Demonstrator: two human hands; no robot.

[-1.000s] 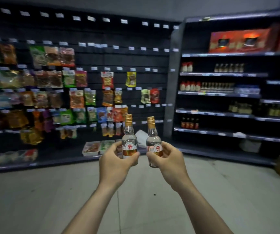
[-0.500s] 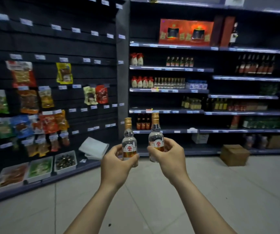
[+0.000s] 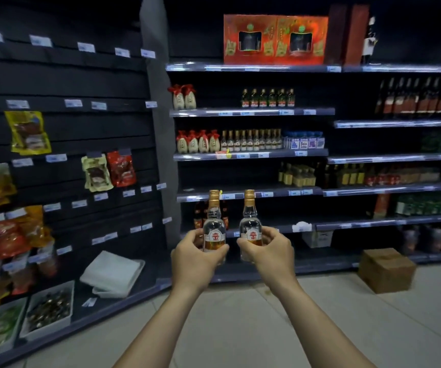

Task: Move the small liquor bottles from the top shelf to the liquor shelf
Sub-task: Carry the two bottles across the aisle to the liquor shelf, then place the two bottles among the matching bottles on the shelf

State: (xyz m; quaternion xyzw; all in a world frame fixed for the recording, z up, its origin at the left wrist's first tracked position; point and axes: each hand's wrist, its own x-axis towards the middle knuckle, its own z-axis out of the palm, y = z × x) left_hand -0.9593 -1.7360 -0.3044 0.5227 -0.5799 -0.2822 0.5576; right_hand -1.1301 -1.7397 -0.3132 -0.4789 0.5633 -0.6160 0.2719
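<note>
1. Your left grip [image 3: 198, 257] is curled round the lower body of the left bottle [image 3: 214, 225]. The bottle is upright, gold cap on top, red-and-white label facing you.
2. Your right grip [image 3: 268, 252] clasps the right bottle [image 3: 250, 224] the same way, also upright, with clear liquid inside.
3. Both bottles are held out ahead of you, side by side, near each other but not touching, above the floor [image 3: 240, 328].
4. Straight behind them is the liquor shelf [image 3: 251, 112], several tiers high.
5. A row of small bottles [image 3: 251, 140] with matching gold caps lines one middle tier.
6. Snack packets [image 3: 28, 132] hang on the dark wall to your left.
7. A cardboard box [image 3: 385, 269] sits on the floor, just beside the shelf's base on the right.
</note>
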